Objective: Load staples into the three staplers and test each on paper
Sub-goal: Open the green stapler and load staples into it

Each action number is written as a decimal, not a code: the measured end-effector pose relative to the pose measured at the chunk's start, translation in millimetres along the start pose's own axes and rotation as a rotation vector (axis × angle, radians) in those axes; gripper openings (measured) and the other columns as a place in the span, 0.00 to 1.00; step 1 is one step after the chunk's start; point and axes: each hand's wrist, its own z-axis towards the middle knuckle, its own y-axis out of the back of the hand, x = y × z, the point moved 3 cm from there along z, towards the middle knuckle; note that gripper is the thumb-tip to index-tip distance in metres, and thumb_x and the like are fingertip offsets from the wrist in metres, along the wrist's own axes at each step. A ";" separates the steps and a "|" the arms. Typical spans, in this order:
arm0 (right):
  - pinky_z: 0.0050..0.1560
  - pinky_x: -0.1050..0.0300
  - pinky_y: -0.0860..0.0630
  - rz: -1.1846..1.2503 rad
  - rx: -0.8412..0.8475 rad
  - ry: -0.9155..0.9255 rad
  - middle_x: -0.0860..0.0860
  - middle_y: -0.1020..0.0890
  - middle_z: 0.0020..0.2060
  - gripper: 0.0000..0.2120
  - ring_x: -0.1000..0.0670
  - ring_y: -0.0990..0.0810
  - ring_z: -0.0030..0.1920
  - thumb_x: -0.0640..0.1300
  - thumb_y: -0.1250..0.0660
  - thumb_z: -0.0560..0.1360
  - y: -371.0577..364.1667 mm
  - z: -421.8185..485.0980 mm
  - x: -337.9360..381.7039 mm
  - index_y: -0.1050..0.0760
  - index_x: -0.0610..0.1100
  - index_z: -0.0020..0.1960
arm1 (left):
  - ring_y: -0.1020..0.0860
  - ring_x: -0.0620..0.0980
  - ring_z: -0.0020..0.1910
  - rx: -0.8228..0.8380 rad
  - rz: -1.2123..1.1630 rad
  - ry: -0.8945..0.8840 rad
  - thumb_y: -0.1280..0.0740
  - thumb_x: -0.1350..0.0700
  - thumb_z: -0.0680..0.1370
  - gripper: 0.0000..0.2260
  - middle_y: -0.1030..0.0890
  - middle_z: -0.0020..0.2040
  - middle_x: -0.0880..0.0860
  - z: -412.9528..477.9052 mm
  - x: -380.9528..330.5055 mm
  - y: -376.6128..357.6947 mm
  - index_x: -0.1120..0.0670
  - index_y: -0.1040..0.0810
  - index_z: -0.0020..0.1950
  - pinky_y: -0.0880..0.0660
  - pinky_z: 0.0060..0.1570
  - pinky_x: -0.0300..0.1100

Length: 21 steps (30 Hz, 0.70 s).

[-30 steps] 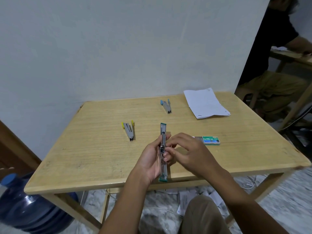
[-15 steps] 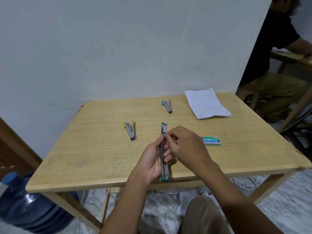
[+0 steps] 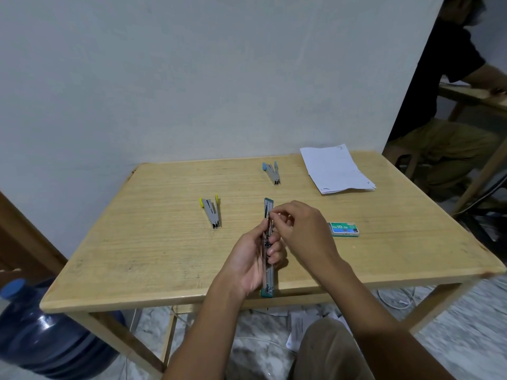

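The left hand (image 3: 248,259) wraps the middle of the green stapler (image 3: 268,282), so that stretch is hidden and only its two ends show. The right hand (image 3: 301,229) brings its fingertips together at the stapler's far half; whether they pinch staples is too small to tell. The fine print on the box (image 3: 344,229) and any marks on the paper (image 3: 334,170) cannot be read. The bottle (image 3: 46,333) is cut by the left edge, the other person (image 3: 450,105) by the top and right edges. The floor (image 3: 480,338) at right is blurred.

Dim flat indoor light, faint shadows on pale wooden bench (image 3: 153,250), wide-angle edge bowing, blurred grey marbled floor (image 3: 472,325).
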 end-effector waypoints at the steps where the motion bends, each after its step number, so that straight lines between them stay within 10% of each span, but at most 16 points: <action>1: 0.43 0.54 0.23 0.052 -0.034 -0.016 0.55 0.18 0.41 0.05 0.54 0.21 0.40 0.47 0.31 0.76 1.9 -4.0 -0.6 0.17 0.49 0.49 | 0.36 0.46 0.23 0.002 0.013 -0.005 0.41 0.50 0.81 0.12 0.34 0.29 0.51 -1.3 -0.2 -0.7 0.57 0.28 0.45 0.36 0.22 0.36; 6: 0.41 0.58 0.23 0.189 0.183 0.126 0.60 0.22 0.43 0.09 0.56 0.21 0.40 0.58 0.31 0.74 9.1 -34.8 -4.8 0.21 0.55 0.49 | 0.23 0.53 0.42 -0.050 -0.089 -0.003 0.39 0.50 0.81 0.12 0.21 0.43 0.57 0.9 -3.2 4.4 0.56 0.23 0.57 0.22 0.43 0.48; 11: 0.50 0.61 0.22 0.052 0.459 0.333 0.65 0.27 0.61 0.26 0.61 0.21 0.55 0.67 0.27 0.66 19.2 -58.9 -15.8 0.25 0.59 0.60 | 0.20 0.54 0.40 -0.058 -0.109 -0.041 0.43 0.50 0.83 0.11 0.16 0.48 0.57 1.8 -4.8 2.4 0.56 0.29 0.59 0.22 0.45 0.50; 16: 0.47 0.53 0.20 0.188 0.326 0.514 0.54 0.19 0.52 0.15 0.57 0.19 0.54 0.52 0.24 0.70 22.0 -58.9 -16.0 0.19 0.48 0.54 | 0.16 0.54 0.43 -0.047 -0.124 -0.076 0.43 0.50 0.83 0.13 0.16 0.52 0.58 -0.4 -6.4 1.5 0.56 0.28 0.62 0.18 0.40 0.46; 21: 0.49 0.69 0.27 0.344 0.063 0.402 0.58 0.16 0.47 0.11 0.64 0.20 0.47 0.47 0.27 0.72 39.1 -37.7 -6.5 0.16 0.45 0.53 | 0.16 0.56 0.45 0.039 -0.104 -0.057 0.41 0.53 0.82 0.15 0.16 0.51 0.60 -3.2 -4.2 -3.5 0.61 0.25 0.63 0.19 0.43 0.50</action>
